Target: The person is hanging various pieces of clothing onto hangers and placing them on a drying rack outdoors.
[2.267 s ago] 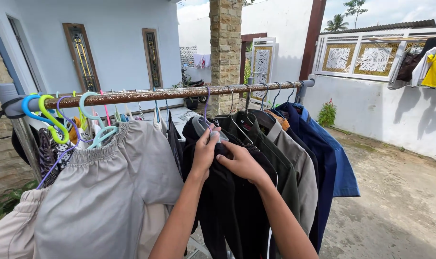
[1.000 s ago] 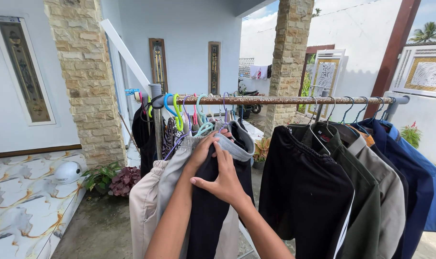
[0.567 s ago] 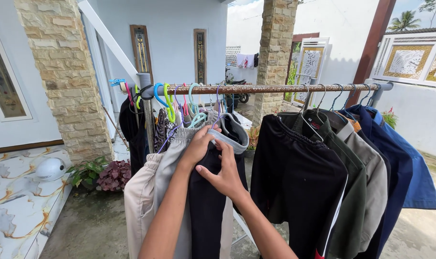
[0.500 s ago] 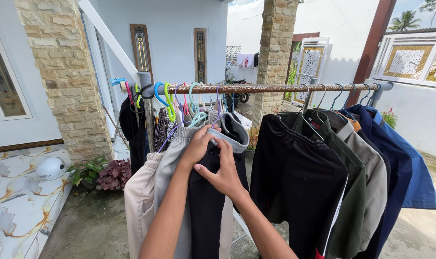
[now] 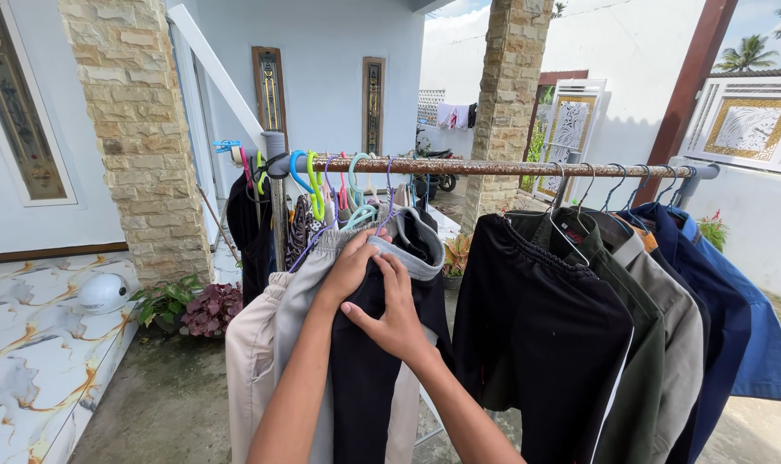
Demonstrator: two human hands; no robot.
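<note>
The left hand (image 5: pixel 349 268) is covering part of the grey waistband (image 5: pixel 412 253), and the bottom edge is cutting off the black trousers (image 5: pixel 369 378).
</note>
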